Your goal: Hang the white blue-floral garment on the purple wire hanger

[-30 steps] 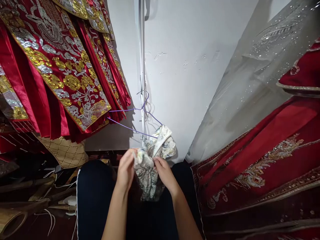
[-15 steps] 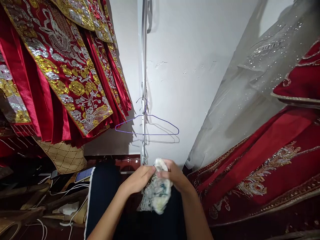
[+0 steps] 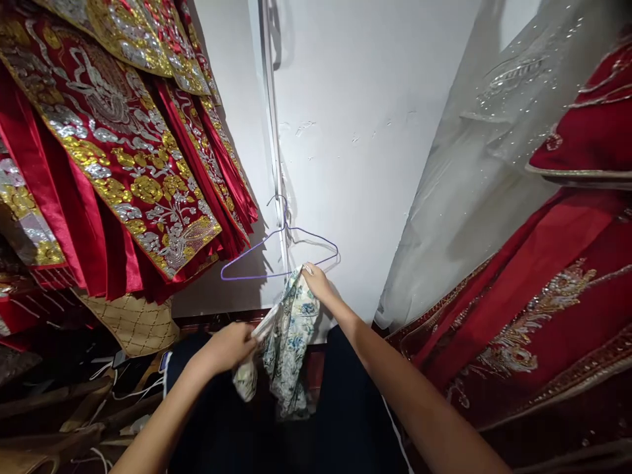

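A pale floral-patterned garment point(image 3: 289, 339) hangs between my two hands. My right hand point(image 3: 316, 282) pinches its top edge up against the bottom bar of a purple wire hanger point(image 3: 276, 253), which hangs on a white vertical rail point(image 3: 273, 145) on the wall. Lower and to the left, my left hand point(image 3: 230, 347) is closed on another part of the same cloth. The fabric droops down in front of my dark trousers point(image 3: 345, 408).
Red garments with gold and silver embroidery point(image 3: 113, 151) hang at the left. A grey sequinned sheer fabric point(image 3: 474, 178) and more red embroidered cloth point(image 3: 553, 296) fill the right. A gold quilted piece point(image 3: 131, 322), cables and clutter lie low on the left. A white wall point(image 3: 355, 131) stands ahead.
The bunched cloth has been drawn out: my right hand rose with one end to the hanger's bar, my left hand moved down and left with the other part.
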Action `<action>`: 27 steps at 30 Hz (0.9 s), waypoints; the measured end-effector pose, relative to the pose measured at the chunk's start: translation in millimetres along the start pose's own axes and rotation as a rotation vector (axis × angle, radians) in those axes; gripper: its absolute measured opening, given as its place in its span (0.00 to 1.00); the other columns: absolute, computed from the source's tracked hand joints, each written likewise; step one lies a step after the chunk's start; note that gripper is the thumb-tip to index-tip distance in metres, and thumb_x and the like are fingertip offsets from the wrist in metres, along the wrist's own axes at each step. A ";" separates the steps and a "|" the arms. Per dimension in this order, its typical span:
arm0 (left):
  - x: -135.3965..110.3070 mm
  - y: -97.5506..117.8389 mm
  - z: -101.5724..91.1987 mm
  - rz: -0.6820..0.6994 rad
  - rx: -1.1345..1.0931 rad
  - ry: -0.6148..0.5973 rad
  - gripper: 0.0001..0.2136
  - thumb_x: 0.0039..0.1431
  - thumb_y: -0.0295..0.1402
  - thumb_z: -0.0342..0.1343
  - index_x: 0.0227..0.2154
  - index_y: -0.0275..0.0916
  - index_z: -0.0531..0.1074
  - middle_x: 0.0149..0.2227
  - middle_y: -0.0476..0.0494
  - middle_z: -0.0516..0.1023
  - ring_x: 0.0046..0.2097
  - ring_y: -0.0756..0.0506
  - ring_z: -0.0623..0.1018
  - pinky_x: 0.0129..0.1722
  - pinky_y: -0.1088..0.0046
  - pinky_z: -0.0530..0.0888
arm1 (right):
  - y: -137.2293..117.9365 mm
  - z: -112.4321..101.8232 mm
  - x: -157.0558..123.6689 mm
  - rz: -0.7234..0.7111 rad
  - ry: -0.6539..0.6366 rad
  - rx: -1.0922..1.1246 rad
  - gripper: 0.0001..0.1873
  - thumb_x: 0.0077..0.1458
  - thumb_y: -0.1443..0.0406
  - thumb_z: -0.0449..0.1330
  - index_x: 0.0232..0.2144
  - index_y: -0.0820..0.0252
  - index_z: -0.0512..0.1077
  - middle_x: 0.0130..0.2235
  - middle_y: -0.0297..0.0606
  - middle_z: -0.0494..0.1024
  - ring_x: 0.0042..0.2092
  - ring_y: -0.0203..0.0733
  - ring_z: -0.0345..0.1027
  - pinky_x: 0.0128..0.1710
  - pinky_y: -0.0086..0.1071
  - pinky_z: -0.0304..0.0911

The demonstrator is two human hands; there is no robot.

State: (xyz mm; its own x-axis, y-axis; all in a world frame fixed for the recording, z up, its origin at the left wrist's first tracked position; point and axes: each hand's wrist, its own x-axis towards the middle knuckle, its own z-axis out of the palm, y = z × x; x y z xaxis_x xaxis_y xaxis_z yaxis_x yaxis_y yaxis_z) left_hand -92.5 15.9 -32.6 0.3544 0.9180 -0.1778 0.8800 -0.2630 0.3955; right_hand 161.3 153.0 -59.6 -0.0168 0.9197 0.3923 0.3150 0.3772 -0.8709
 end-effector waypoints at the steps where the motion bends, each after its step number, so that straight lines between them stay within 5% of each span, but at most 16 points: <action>1: 0.7 -10.0 4.3 -0.067 0.065 -0.026 0.12 0.61 0.38 0.48 0.27 0.38 0.72 0.30 0.41 0.78 0.33 0.42 0.76 0.34 0.70 0.66 | 4.1 -4.9 -5.4 -0.001 0.008 -0.017 0.13 0.53 0.55 0.54 0.24 0.56 0.66 0.24 0.33 0.69 0.30 0.41 0.61 0.33 0.31 0.58; 4: 5.9 -39.7 3.4 -0.135 0.175 0.115 0.12 0.60 0.34 0.45 0.31 0.38 0.73 0.37 0.35 0.79 0.40 0.38 0.77 0.41 0.64 0.69 | 5.1 -27.3 -21.8 0.003 0.015 -0.069 0.15 0.53 0.55 0.55 0.21 0.57 0.63 0.22 0.31 0.64 0.28 0.38 0.57 0.29 0.29 0.52; 7: 14.4 -54.2 -22.7 0.012 0.174 0.434 0.13 0.60 0.33 0.41 0.35 0.37 0.71 0.45 0.32 0.76 0.50 0.37 0.73 0.52 0.59 0.67 | -6.6 -46.3 -30.6 -0.028 -0.010 -0.124 0.17 0.55 0.55 0.54 0.20 0.58 0.62 0.22 0.31 0.62 0.28 0.37 0.55 0.29 0.29 0.50; 9: 21.4 -56.2 -44.9 0.058 0.128 0.543 0.12 0.60 0.34 0.41 0.33 0.38 0.69 0.43 0.34 0.76 0.49 0.37 0.73 0.52 0.59 0.67 | -15.8 -52.7 -33.6 -0.055 -0.048 -0.152 0.18 0.56 0.54 0.53 0.21 0.58 0.63 0.22 0.32 0.63 0.28 0.38 0.56 0.29 0.29 0.50; 14: 40.3 -52.2 -72.0 -0.074 -0.011 0.430 0.10 0.55 0.36 0.44 0.28 0.39 0.68 0.33 0.40 0.76 0.39 0.39 0.76 0.43 0.62 0.72 | -26.7 -55.5 -43.9 -0.068 -0.107 -0.183 0.17 0.58 0.55 0.53 0.21 0.58 0.60 0.23 0.31 0.61 0.29 0.37 0.55 0.29 0.29 0.49; 17: 42.3 -46.9 -70.8 -0.053 0.015 0.513 0.12 0.56 0.37 0.44 0.29 0.38 0.70 0.37 0.38 0.78 0.42 0.38 0.76 0.47 0.61 0.71 | -29.3 -54.4 -49.1 -0.064 -0.112 -0.175 0.18 0.58 0.54 0.53 0.22 0.58 0.61 0.24 0.31 0.61 0.29 0.37 0.55 0.29 0.29 0.49; 21: 23.7 -46.4 -75.3 0.060 0.061 0.651 0.14 0.58 0.40 0.45 0.28 0.38 0.72 0.46 0.36 0.78 0.50 0.36 0.74 0.54 0.59 0.68 | -35.6 -51.8 -48.1 -0.062 -0.073 -0.165 0.20 0.59 0.52 0.53 0.22 0.58 0.60 0.23 0.30 0.59 0.28 0.36 0.53 0.28 0.29 0.47; 27: -1.2 -49.8 -96.2 0.133 0.009 0.582 0.15 0.61 0.41 0.47 0.31 0.40 0.75 0.47 0.41 0.78 0.52 0.38 0.74 0.55 0.62 0.68 | -34.9 -48.2 -45.3 -0.028 -0.086 -0.115 0.20 0.57 0.53 0.54 0.20 0.58 0.59 0.22 0.30 0.57 0.27 0.35 0.50 0.27 0.30 0.46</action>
State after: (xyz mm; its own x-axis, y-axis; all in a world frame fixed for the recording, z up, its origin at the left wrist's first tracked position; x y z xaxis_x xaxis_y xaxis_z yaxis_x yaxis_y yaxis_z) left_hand -167.1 56.4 34.6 0.2324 0.8881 0.3965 0.8433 -0.3871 0.3729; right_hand 196.8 93.0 -32.7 -0.1064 0.9168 0.3848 0.4203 0.3922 -0.8182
